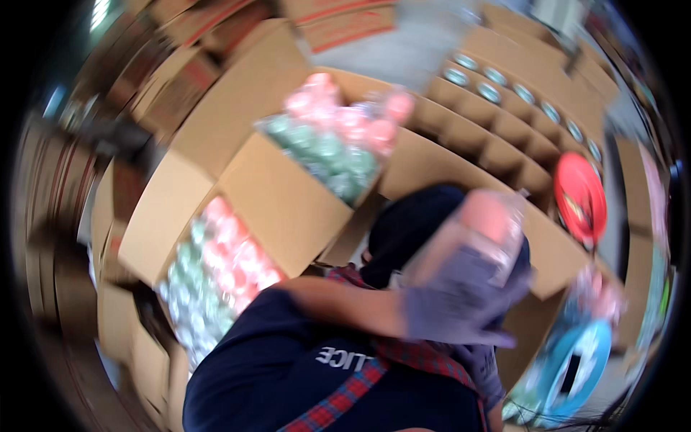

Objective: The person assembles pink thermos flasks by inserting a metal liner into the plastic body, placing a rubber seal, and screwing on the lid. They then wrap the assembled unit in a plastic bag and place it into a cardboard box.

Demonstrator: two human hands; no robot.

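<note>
My left hand [461, 297], in a grey-purple glove, crosses in front of my body. It is closed around a pink-topped cylinder [484, 217] in clear plastic wrap, whose exact kind is blurred. Lower down, my right hand [484, 363], also gloved, is mostly hidden behind the left one, so its fingers do not show. Beyond my hands stands an open carton [284, 198] holding wrapped pink items [353, 122] and green items [317, 147]. Another open carton [155, 248] on the left contains pink, green and clear wrapped pieces [229, 252].
A divided carton [497, 155] at the far right has round silvery-topped items [489, 92] in some cells. Beside it is a red round plastic piece [579, 198]. A blue oval piece with a dark slot [581, 367] lies lower right. Brown cartons [57, 216] stack up at left.
</note>
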